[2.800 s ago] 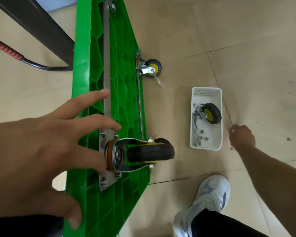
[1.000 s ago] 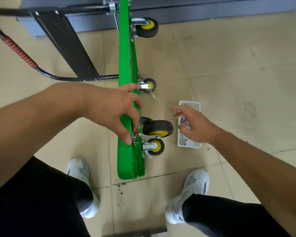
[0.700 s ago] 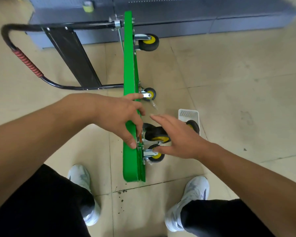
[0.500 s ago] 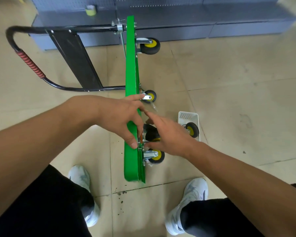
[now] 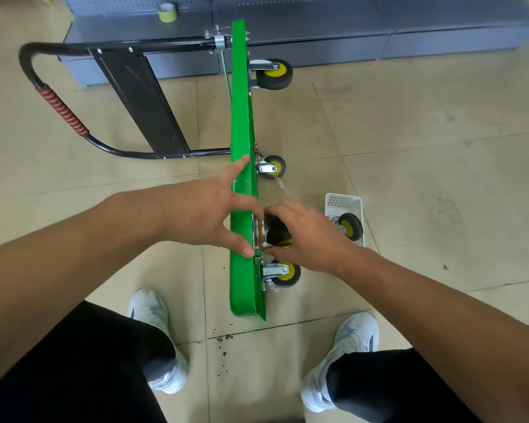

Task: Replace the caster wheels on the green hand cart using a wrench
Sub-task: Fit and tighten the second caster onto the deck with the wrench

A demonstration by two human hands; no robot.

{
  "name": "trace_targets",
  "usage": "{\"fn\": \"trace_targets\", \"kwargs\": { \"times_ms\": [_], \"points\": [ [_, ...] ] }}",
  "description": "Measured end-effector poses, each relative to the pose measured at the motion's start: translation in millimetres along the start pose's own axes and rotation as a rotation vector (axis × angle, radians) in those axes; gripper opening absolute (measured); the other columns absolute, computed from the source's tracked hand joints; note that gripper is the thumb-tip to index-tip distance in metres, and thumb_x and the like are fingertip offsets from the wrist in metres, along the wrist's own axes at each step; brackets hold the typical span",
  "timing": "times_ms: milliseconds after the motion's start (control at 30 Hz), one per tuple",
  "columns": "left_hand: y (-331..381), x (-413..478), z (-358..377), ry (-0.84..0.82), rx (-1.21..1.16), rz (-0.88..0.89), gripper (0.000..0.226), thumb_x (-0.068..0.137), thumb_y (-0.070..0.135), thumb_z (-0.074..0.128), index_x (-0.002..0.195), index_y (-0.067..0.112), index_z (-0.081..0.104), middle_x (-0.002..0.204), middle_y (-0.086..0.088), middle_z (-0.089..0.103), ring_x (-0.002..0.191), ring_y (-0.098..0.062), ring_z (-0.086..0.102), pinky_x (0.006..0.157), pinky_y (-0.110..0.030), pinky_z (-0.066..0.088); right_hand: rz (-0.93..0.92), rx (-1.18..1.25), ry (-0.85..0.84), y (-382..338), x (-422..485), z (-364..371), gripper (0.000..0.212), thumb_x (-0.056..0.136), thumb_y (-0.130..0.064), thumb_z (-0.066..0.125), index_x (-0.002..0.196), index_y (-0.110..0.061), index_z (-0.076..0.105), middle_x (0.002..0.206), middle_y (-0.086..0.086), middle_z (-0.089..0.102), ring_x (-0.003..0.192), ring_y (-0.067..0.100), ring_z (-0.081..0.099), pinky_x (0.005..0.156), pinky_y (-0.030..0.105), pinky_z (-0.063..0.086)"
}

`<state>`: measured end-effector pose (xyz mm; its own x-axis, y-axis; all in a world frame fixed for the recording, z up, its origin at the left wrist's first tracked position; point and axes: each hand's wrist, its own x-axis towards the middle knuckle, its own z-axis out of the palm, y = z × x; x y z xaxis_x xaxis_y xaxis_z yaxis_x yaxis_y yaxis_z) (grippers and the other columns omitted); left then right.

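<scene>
The green hand cart (image 5: pixel 242 117) stands on its side edge on the floor, underside facing right. My left hand (image 5: pixel 202 209) rests on the deck's upper edge with spread, straight fingers and the thumb pressing the green plastic. My right hand (image 5: pixel 306 236) grips a black caster wheel (image 5: pixel 275 235) at its metal plate on the underside, fingers above and thumb below. Other yellow-hubbed casters sit at the far end (image 5: pixel 274 74), in the middle (image 5: pixel 272 167) and just below my hands (image 5: pixel 284 273). No wrench is in view.
A white basket (image 5: pixel 344 201) on the floor to the right holds a loose caster (image 5: pixel 350 226). The cart's black handle with a red grip (image 5: pixel 61 111) lies to the left. Grey shelving (image 5: pixel 379 32) runs along the back. My shoes (image 5: pixel 148 309) (image 5: pixel 353 337) flank the cart's near end.
My right hand came from the basket over to the caster on the cart and closed round the wheel. My left hand stayed on the deck edge. The view pulled back.
</scene>
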<state>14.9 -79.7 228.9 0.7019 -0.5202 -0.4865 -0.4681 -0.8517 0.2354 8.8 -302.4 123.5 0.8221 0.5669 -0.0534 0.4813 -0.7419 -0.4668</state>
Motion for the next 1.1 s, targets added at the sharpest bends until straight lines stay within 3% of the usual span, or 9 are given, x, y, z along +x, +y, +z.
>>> {"fn": "trace_targets", "kwargs": {
  "times_ms": [167,233,333,433,667,767,867,1000,1100],
  "points": [
    [2,-2,7,0.048,-0.126,-0.024,0.061,0.072,0.063,0.075,0.127,0.052,0.052,0.163,-0.007,-0.016,0.136,-0.033,0.045,0.109,-0.030,0.043,-0.001,0.032,-0.003,2,1,-1,0.066,0.080,-0.042,0.083,0.135,-0.021,0.053,0.122,-0.001,0.055,0.106,0.019,0.058,0.088,0.040,0.052],
    [1,-3,12,0.076,-0.221,-0.017,0.058,0.070,0.057,0.080,0.123,0.051,0.056,0.160,-0.004,0.002,0.129,-0.031,0.050,0.107,-0.035,0.045,0.007,0.051,0.005,5,0,1,0.063,0.079,-0.041,0.083,0.131,-0.021,0.054,0.118,-0.002,0.056,0.103,0.019,0.058,0.086,0.041,0.052],
    [-1,-3,16,0.090,-0.366,-0.008,0.054,0.069,0.054,0.083,0.117,0.053,0.056,0.137,-0.001,0.040,0.113,-0.023,0.057,0.100,-0.040,0.050,0.016,0.035,-0.007,13,-3,3,0.060,0.079,-0.042,0.083,0.129,-0.023,0.055,0.116,-0.002,0.056,0.102,0.018,0.057,0.086,0.040,0.052],
    [-3,-2,16,0.028,-0.423,-0.021,0.048,0.075,0.054,0.079,0.115,0.052,0.053,0.128,0.007,0.057,0.106,-0.013,0.060,0.094,-0.041,0.052,0.031,0.016,-0.028,22,-7,4,0.059,0.078,-0.041,0.083,0.127,-0.025,0.054,0.115,-0.004,0.055,0.102,0.017,0.056,0.086,0.038,0.053],
    [-5,-3,17,-0.025,-0.462,-0.008,0.047,0.070,0.062,0.072,0.111,0.051,0.051,0.125,0.010,0.059,0.106,-0.012,0.061,0.093,-0.039,0.054,0.097,0.054,0.027,41,-20,2,0.053,0.078,-0.039,0.082,0.123,-0.029,0.055,0.114,-0.009,0.055,0.101,0.014,0.057,0.085,0.040,0.054],
    [-5,-3,16,-0.028,-0.440,-0.009,0.050,0.074,0.060,0.073,0.118,0.054,0.049,0.121,0.016,0.058,0.101,-0.002,0.059,0.084,-0.023,0.051,0.116,0.048,0.041,48,-25,-1,0.053,0.078,-0.037,0.082,0.123,-0.029,0.055,0.115,-0.010,0.055,0.100,0.013,0.057,0.085,0.038,0.054],
    [-4,-4,12,-0.035,-0.402,-0.026,0.071,0.073,0.062,0.073,0.134,0.063,0.037,0.104,0.030,0.056,0.096,0.005,0.058,0.078,-0.011,0.043,0.143,0.058,0.041,55,-30,-1,0.052,0.078,-0.036,0.082,0.123,-0.030,0.055,0.113,-0.011,0.055,0.099,0.012,0.057,0.084,0.034,0.053],
    [-3,-5,10,-0.028,-0.372,-0.058,0.098,0.063,0.074,0.069,0.138,0.076,0.006,0.137,0.006,0.058,0.107,-0.007,0.063,0.101,-0.033,0.048,0.215,0.046,0.027,74,-37,4,0.050,0.080,-0.036,0.081,0.122,-0.030,0.056,0.111,-0.014,0.053,0.097,0.009,0.053,0.078,0.025,0.046],
    [-2,-5,9,-0.015,-0.327,-0.063,0.104,0.062,0.077,0.067,0.138,0.076,-0.004,0.139,-0.003,0.058,0.111,-0.014,0.064,0.102,-0.040,0.049,0.287,0.004,0.018,94,-44,13,0.050,0.080,-0.040,0.080,0.123,-0.032,0.055,0.113,-0.014,0.054,0.097,0.009,0.054,0.077,0.025,0.046]
  ]
}}
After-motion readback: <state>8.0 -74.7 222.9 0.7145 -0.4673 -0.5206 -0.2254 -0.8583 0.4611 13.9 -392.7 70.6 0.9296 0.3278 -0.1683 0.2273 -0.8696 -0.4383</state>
